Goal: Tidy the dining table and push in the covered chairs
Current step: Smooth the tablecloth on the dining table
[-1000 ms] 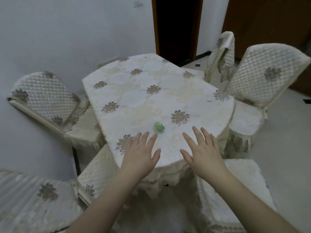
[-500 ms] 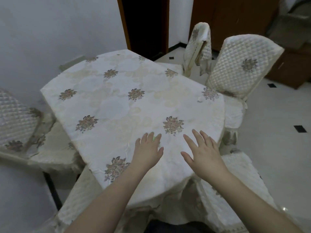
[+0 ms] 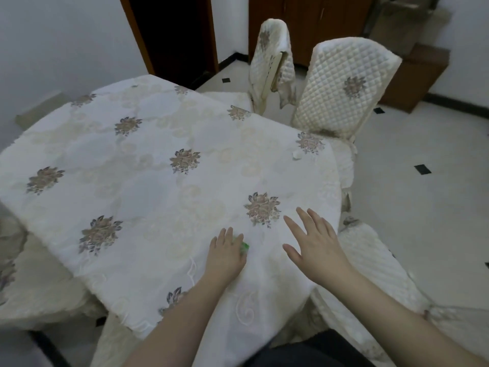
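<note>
Table point(image 3: 164, 165): covered by white cloth with brown-grey flower motifs, cloth hanging over the near edge. Small green object point(image 3: 245, 246) near the near edge, mostly hidden under fingers; kind not discernible. Small white object point(image 3: 297, 154) at the right edge. Two quilted cream covered chairs on the far right: one point(image 3: 344, 86) backrest upright, seat partly under the table; another point(image 3: 272, 59) behind it.

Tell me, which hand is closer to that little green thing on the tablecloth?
Left. The left hand lies over the green thing; the right hand is spread open beside it, apart.
</note>
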Demonstrator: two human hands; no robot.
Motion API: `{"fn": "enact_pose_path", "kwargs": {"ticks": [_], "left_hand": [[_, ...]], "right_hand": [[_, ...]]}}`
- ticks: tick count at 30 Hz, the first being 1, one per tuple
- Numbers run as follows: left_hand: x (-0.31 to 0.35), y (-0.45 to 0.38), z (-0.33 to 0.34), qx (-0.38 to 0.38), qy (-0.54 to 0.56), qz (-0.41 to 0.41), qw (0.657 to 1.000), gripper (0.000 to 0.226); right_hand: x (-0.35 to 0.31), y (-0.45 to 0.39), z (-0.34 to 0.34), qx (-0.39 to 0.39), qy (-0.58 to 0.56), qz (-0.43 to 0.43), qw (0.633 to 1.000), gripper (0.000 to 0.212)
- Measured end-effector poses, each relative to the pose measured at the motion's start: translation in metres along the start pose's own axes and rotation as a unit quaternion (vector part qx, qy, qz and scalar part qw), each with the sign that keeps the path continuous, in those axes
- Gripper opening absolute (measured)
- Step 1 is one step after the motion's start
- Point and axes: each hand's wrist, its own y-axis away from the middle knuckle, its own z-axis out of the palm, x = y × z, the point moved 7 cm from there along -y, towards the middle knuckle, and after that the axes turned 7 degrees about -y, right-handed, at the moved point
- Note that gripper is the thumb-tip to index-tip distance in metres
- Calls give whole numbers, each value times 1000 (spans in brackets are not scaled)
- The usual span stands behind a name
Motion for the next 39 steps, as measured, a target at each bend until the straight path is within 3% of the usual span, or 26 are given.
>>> {"fn": "enact_pose_path", "kwargs": {"ticks": [5, 12, 15, 20, 25, 30, 35, 39], "left_hand": [[-4, -11, 16, 8, 30, -4, 999, 53], [7, -38, -22, 102, 58, -28, 993, 19], [22, -54, -52, 128, 85, -21, 988, 27], [38, -85, -95, 146, 98, -27, 984, 20], [48, -107, -121, 138, 104, -21, 985, 47], [45, -123, -130, 125, 79, -10, 989, 37], [35, -133, -143, 147, 79, -16, 986, 32], [28, -131, -145, 155, 89, -30, 983, 30]], "right_hand": [[27, -28, 3, -9, -18, -1, 1000, 62], [68, -102, -1, -20, -56, -21, 998, 62], [87, -139, -4, -27, -59, -18, 998, 61], [113, -205, 1, -36, -72, -12, 997, 61], [132, -270, 21, -66, -56, -15, 996, 61], [144, -317, 48, -84, -17, 18, 996, 57], [144, -339, 74, -125, 31, -1, 992, 57], [148, -340, 86, -104, 38, -6, 994, 46]]}}
